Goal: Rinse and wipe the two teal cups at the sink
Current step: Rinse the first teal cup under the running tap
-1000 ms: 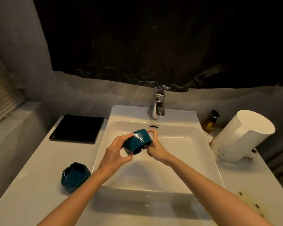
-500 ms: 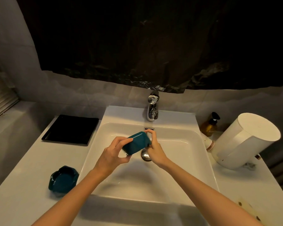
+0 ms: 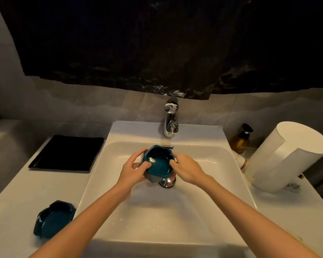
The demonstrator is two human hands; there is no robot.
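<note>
Held teal cup (image 3: 158, 161) turned from bottom-up to mouth-up, interior now facing the camera — wet glint inside

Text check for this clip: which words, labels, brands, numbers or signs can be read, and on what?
No text is legible.
Amber pump bottle: label marks, too small and blurred to read.
White tube with reddish bands: nothing readable.
On the held teal cup and white kettle: no print visible.

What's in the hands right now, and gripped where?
A teal cup, over the sink. Left hand grips its left rim, thumb over the edge; right hand grips its right rim.
</note>
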